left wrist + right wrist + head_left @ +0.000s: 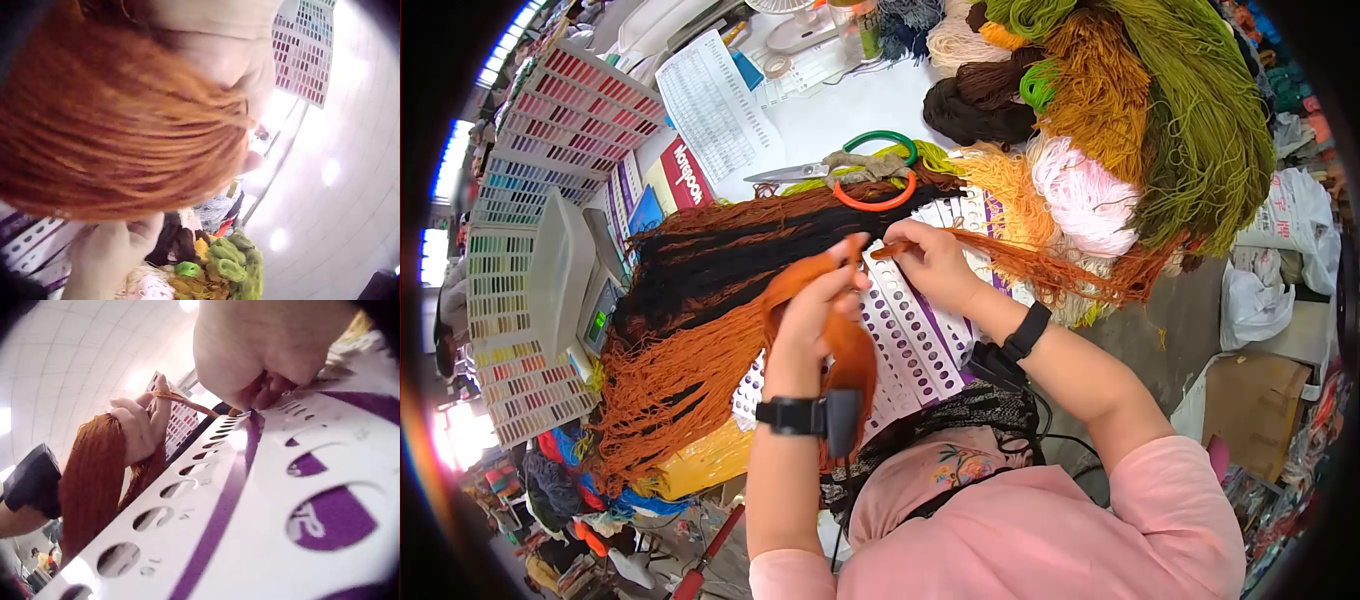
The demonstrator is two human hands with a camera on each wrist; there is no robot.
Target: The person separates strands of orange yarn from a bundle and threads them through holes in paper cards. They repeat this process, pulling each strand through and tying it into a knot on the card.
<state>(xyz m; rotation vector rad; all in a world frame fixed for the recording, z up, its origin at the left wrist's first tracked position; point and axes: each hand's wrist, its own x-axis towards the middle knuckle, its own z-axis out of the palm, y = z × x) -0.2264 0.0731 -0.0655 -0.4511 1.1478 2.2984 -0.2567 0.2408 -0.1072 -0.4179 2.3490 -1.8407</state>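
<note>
Pinching with the right grip (930,268), bent fingertips on a thin strand of rust-orange yarn (190,402), right by a white card punched with round holes (913,340). Curling the left grip (808,310) round a thick rust-orange yarn skein (853,358), draped over and hanging below. Ahead of both grips, long black yarn (730,245), then silver scissors with green and orange handles (865,170) on the table (870,103).

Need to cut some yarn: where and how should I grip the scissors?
The scissors are probably best taken by the green loop and orange loop, coming from the right: the blades point left, away from that side, and the loops spread apart, leaving openings for fingers.
</note>
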